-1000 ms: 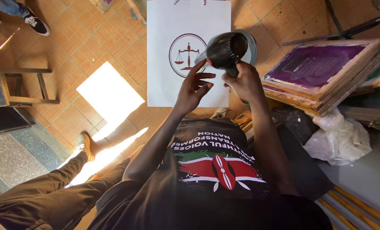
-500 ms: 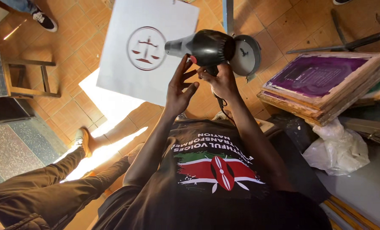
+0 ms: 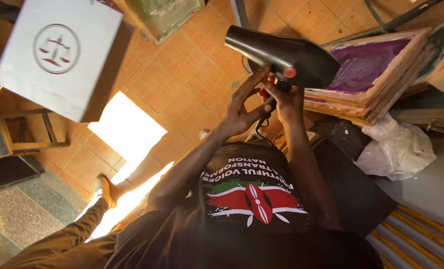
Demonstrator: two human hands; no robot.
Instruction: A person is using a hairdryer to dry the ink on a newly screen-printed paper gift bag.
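My right hand [image 3: 288, 101] grips the handle of a black hair dryer [image 3: 292, 60] held up in front of me, its nozzle pointing to the upper left. My left hand [image 3: 239, 112] rests against the handle with its fingers stretched up near a small red button. A white paper bag [image 3: 57, 55] with a dark red scales emblem is at the upper left, apart from the dryer. What holds the bag up is out of view.
Stacked wooden printing frames [image 3: 366, 74] with purple mesh lie at the right. A crumpled white plastic bag [image 3: 396, 147] sits below them. Another frame [image 3: 167, 15] is at the top edge, a wooden stool [image 3: 27, 129] at the left. A sunlit patch [image 3: 127, 129] marks the tiled floor.
The dryer no longer overlaps the emblem; it sits to the right of the bag, which now shows at the upper left. My left hand's fingers have reached up to the handle.
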